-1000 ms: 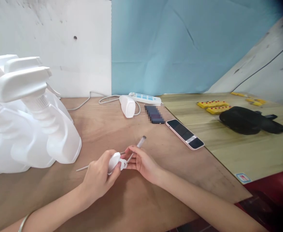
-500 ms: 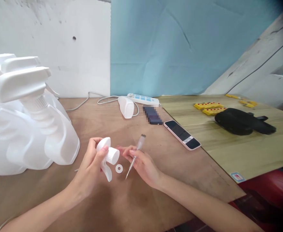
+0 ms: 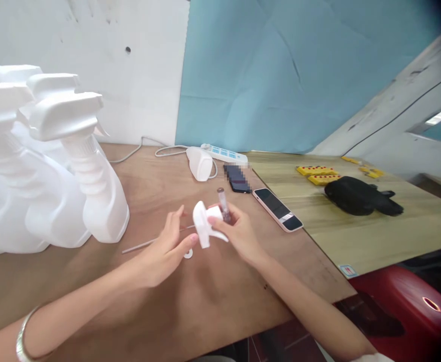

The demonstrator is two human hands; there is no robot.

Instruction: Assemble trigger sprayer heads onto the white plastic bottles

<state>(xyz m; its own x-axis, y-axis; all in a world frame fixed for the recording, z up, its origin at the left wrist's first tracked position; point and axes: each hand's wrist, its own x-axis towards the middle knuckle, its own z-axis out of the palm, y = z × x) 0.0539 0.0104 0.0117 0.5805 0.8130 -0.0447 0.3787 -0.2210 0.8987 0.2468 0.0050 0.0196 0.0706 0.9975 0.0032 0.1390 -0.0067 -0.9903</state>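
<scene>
So the right hand (image 3: pixel 243 236) has a white spray trigger head (image 3: pixel 201 221) pinched in its fingers, up over the tabletop (image 3: pixel 228 296), plus a screwdriver (image 3: pixel 223 201) with a clear handle tucked in the same grip. Left hand (image 3: pixel 168 254) is empty, thumb spread away from the other fingers, right beside the trigger head; can't tell if they're touching. A small white washer (image 3: pixel 189 254) sits by the left thumb, and a thin tube (image 3: pixel 137 246) pokes out past that hand. White spray bottles (image 3: pixel 105 201) crowd the left side.
</scene>
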